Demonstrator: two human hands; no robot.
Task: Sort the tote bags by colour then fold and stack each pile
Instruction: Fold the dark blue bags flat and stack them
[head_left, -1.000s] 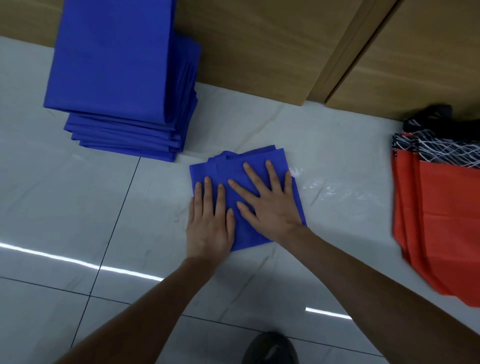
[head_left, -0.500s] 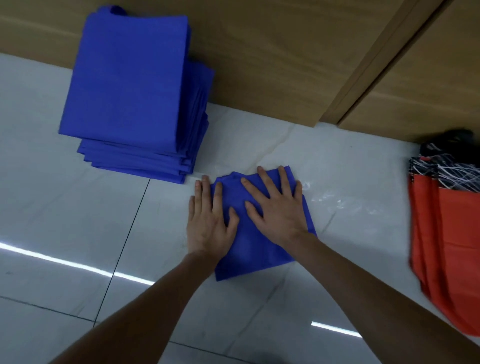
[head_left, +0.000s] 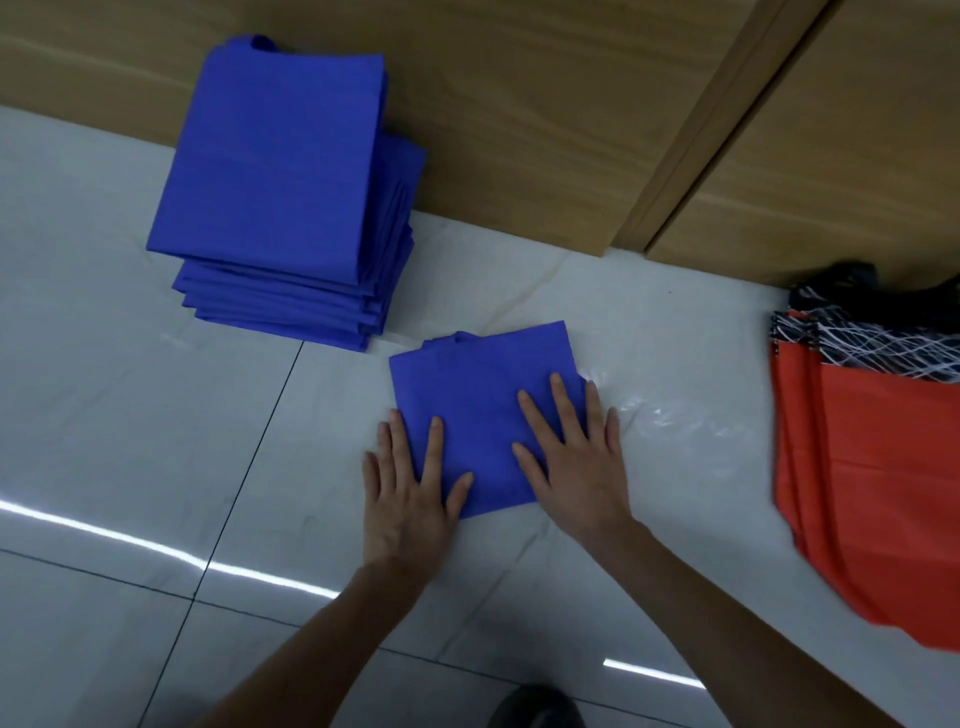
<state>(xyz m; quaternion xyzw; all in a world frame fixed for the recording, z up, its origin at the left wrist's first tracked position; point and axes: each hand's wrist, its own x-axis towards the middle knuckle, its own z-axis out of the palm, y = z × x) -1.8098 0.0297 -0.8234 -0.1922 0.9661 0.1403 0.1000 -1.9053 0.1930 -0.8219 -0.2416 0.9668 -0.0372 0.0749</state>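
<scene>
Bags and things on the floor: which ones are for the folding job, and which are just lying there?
For the job: folded blue bag, pressed by left hand and right hand; blue stack; orange bags.
Lying about: clear plastic; dark shoe.

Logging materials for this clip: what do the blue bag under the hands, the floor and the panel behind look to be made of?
Folded blue bag: thin matte fabric, probably a non-woven synthetic; it lies flat with sharp creases and no sheen.
Floor: glossy pale tile with a stone look; dark grout lines and mirror-like light streaks show.
Back panel: wood or wood-look laminate, matte; grain runs across it.
</scene>
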